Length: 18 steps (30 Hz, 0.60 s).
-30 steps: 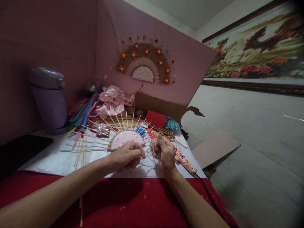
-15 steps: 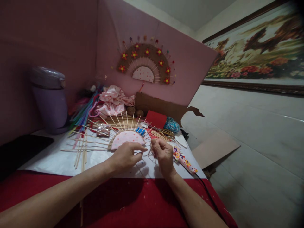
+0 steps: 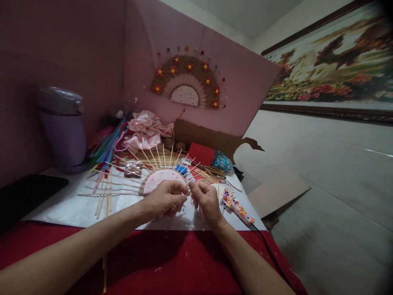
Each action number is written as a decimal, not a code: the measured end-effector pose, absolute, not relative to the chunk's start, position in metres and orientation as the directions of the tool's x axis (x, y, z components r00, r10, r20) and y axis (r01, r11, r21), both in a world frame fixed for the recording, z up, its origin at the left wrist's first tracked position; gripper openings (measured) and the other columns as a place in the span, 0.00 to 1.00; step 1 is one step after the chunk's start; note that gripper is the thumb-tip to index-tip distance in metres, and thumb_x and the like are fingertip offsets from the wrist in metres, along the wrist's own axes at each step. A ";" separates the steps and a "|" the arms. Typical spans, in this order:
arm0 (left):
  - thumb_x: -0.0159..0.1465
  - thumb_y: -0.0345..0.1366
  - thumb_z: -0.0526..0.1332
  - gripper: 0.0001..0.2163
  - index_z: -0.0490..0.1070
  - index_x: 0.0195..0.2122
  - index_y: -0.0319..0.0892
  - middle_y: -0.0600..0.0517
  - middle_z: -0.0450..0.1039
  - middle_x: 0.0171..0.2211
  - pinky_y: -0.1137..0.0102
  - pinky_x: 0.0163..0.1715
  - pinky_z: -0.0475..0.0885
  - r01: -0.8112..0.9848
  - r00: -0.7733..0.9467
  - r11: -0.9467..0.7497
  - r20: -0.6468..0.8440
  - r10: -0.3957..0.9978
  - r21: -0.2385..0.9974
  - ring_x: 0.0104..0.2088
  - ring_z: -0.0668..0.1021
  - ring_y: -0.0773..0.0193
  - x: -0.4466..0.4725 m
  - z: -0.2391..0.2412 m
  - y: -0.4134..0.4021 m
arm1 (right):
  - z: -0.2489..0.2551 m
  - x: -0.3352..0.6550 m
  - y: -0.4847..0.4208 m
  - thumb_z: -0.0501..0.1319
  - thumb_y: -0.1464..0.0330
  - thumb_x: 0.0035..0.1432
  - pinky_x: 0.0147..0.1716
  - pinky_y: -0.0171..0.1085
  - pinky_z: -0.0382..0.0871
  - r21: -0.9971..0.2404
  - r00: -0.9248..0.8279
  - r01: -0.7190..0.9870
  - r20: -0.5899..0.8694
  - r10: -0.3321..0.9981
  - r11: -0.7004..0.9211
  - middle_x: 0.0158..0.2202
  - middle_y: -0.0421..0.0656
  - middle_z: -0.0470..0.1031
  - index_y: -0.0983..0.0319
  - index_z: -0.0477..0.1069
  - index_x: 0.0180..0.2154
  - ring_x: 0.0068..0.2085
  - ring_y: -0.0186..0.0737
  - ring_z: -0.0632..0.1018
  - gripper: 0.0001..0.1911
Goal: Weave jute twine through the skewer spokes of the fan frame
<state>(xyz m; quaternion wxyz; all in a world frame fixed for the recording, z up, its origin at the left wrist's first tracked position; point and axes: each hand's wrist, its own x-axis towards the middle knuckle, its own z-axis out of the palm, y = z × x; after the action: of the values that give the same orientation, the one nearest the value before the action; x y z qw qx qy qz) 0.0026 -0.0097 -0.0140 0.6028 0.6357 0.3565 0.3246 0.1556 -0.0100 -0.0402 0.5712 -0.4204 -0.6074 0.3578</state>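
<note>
"How far along was it?"

"Early, I judged. The half-made fan on the desk was mostly bare sticks. One finished fan hung on the wall."

"The hands?"

"I had the left hand and right hand both pinched on one twine at its right corner."

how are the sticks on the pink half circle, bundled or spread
Spread: the sticks radiate apart like rays from the pink half circle, off its curved edge.

head | forward-down | near table | far edges perhaps warped
</note>
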 end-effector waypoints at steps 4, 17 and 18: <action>0.54 0.32 0.59 0.04 0.64 0.29 0.39 0.59 0.65 0.12 0.80 0.08 0.51 0.093 0.480 0.044 -0.083 0.873 0.995 0.08 0.62 0.74 0.005 -0.019 -0.004 | -0.037 0.156 -0.004 0.65 0.55 0.47 0.11 0.28 0.48 -0.944 0.087 -0.271 0.167 0.982 0.185 0.13 0.30 0.54 0.60 0.55 0.18 0.14 0.25 0.53 0.23; 0.52 0.27 0.56 0.02 0.66 0.25 0.39 0.59 0.63 0.10 0.78 0.08 0.49 0.248 0.433 0.107 -0.209 0.877 0.963 0.07 0.59 0.73 0.003 -0.023 -0.003 | -0.026 0.166 0.003 0.68 0.60 0.44 0.10 0.25 0.49 -0.805 0.191 -0.577 0.030 0.981 0.136 0.13 0.30 0.56 0.61 0.55 0.18 0.14 0.24 0.56 0.22; 0.52 0.28 0.56 0.02 0.67 0.26 0.39 0.58 0.64 0.10 0.78 0.08 0.49 0.254 0.458 0.086 -0.198 0.866 0.963 0.07 0.60 0.73 0.002 -0.025 -0.002 | -0.026 0.166 0.003 0.68 0.60 0.44 0.10 0.25 0.49 -0.805 0.191 -0.578 0.030 0.981 0.138 0.13 0.30 0.56 0.61 0.55 0.18 0.14 0.24 0.56 0.22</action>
<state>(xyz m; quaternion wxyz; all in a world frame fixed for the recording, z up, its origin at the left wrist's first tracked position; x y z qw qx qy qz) 0.0024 -0.0018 -0.0249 0.5841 0.6230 0.4494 0.2623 0.1660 0.0029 -0.0262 0.6932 -0.3394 -0.2972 0.5622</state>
